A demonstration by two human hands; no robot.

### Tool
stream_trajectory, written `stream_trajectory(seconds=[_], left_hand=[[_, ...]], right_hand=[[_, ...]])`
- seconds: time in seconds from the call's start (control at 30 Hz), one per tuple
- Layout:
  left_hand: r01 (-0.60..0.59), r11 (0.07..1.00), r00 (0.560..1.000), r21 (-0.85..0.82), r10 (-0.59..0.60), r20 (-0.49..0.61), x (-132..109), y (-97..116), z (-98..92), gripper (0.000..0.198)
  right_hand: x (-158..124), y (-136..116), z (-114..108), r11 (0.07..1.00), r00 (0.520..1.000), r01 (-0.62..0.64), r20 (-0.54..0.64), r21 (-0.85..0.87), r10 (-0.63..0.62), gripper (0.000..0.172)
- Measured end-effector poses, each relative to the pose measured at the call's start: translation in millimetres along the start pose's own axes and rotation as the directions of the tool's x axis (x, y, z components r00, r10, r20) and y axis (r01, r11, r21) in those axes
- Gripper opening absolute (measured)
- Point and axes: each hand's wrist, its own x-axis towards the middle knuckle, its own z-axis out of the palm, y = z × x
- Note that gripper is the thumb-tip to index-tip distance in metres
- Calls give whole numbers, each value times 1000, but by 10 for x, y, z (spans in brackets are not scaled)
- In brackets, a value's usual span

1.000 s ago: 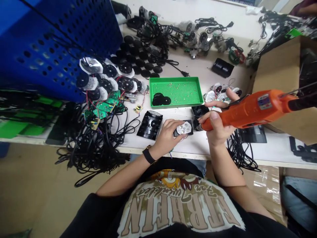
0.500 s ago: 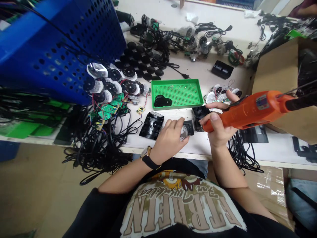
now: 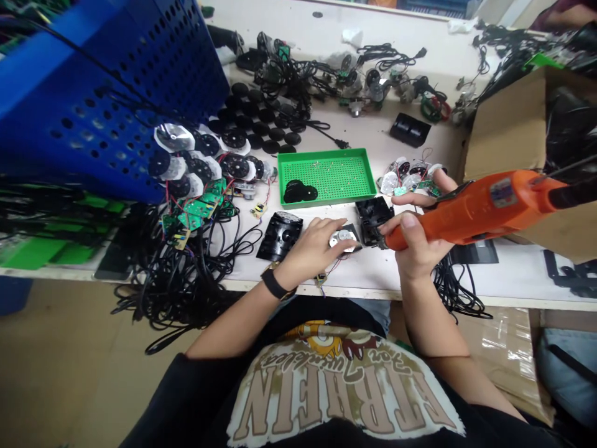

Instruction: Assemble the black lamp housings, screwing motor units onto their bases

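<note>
My left hand (image 3: 317,246) has its fingers curled around a small white motor-like part (image 3: 342,240), which sits over a dark square piece (image 3: 355,234) on the table. Thin wires run from below this part to a small circuit board (image 3: 320,280) at the table's front edge. An orange electric screwdriver (image 3: 471,208) lies tilted in my right hand (image 3: 420,246), its tip end pointing left. Beside that tip is an open black plastic housing (image 3: 370,218). Another black housing (image 3: 280,236) stands left of my left hand.
A green tray (image 3: 326,198) behind my hands holds small screws and black discs. Motor assemblies with circuit boards (image 3: 200,211) and coiled black cables (image 3: 186,292) lie to the left by a blue crate (image 3: 140,81). On the right is a cardboard box (image 3: 508,124).
My left hand has shifted slightly, and the white part in its fingers now shows with its wires and small board. My right hand keeps the screwdriver in nearly the same place.
</note>
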Motion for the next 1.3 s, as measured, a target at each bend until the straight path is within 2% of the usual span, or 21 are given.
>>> stream_trajectory(seconds=[0.07, 0.17, 0.2, 0.27, 0.33, 0.4, 0.5, 0.67, 0.8, 0.97, 1.07, 1.2, 1.3], left_hand=[[-22, 994, 999, -104, 19, -30, -92, -138, -18, 39], [-53, 981, 998, -189, 48, -32, -157, -242, 109, 51], [-54, 977, 997, -207, 42, -60, -157, -241, 179, 54], [-42, 974, 984, -221, 2, -178, -140, -202, 323, 46], [-27, 979, 941, -202, -44, -337, -117, -144, 442, 32], [-19, 984, 890, -177, -64, -451, -106, -99, 521, 26], [-5, 987, 849, -162, -82, -523, -116, -77, 591, 29], [44, 989, 865, -138, -107, -490, -151, -83, 656, 27], [30, 989, 889, -145, -93, -448, -158, -97, 617, 24], [-23, 986, 960, -165, -24, -279, -135, -192, 436, 24], [-49, 985, 977, -168, 12, -213, -134, -241, 365, 25], [-47, 981, 968, -188, -2, -251, -155, -242, 385, 26], [-45, 978, 958, -203, -16, -288, -174, -227, 421, 29]], right_hand=[[27, 16, 2, 999, 1000, -7, 18, 45, 6, 46], [72, 60, 55, 998, 997, -54, 57, 31, 53, 55], [87, 71, 81, 998, 996, -67, 64, 4, 67, 56], [116, 75, 135, 996, 994, -81, 65, -40, 84, 54], [139, 56, 177, 996, 993, -86, 77, -30, 88, 52], [147, 30, 205, 995, 990, -97, 105, 29, 94, 51], [121, 29, 228, 986, 985, -136, 119, 93, 125, 50], [10, 169, 273, 976, 973, -196, 139, 96, 182, 42], [-75, 282, 295, 971, 970, -220, 132, 98, 206, 38], [-188, 267, 280, 952, 960, -268, 127, 150, 251, 34], [-238, 209, 283, 952, 966, -250, 109, 175, 234, 32], [-238, 173, 329, 948, 983, -183, 83, 262, 167, 29], [-235, 203, 367, 944, 983, -179, 99, 279, 157, 27]])
